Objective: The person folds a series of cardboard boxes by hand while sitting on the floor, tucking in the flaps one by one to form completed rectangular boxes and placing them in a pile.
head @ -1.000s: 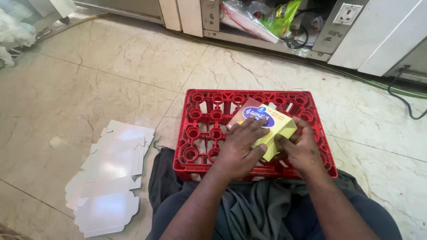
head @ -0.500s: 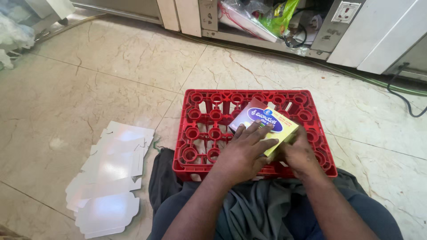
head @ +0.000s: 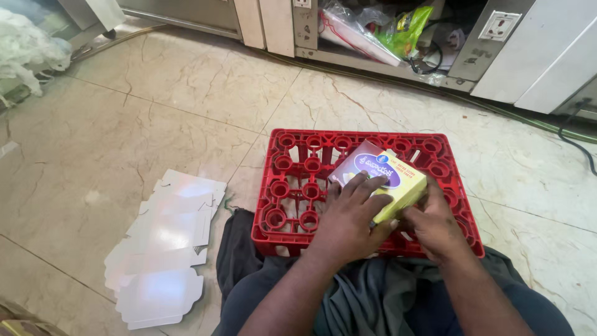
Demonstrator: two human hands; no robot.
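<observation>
A small yellow carton (head: pixel 388 177) with a purple oval on its top rests on an upturned red plastic crate (head: pixel 295 193) in front of my knees. My left hand (head: pixel 348 214) lies over the carton's near left side, fingers spread across the top. My right hand (head: pixel 432 224) grips the carton's near right corner from below and beside it. Both hands press on the carton together.
A pile of flat white carton blanks (head: pixel 165 242) lies on the marble floor to my left. Grey cloth (head: pixel 373 292) covers my lap. At the back stand cabinets, a shelf with plastic bags (head: pixel 398 28), and cables (head: pixel 578 134) on the right.
The carton has turned slightly and sits a bit further right on the crate. My left fingers have slid over its top; my right hand has shifted under its right corner.
</observation>
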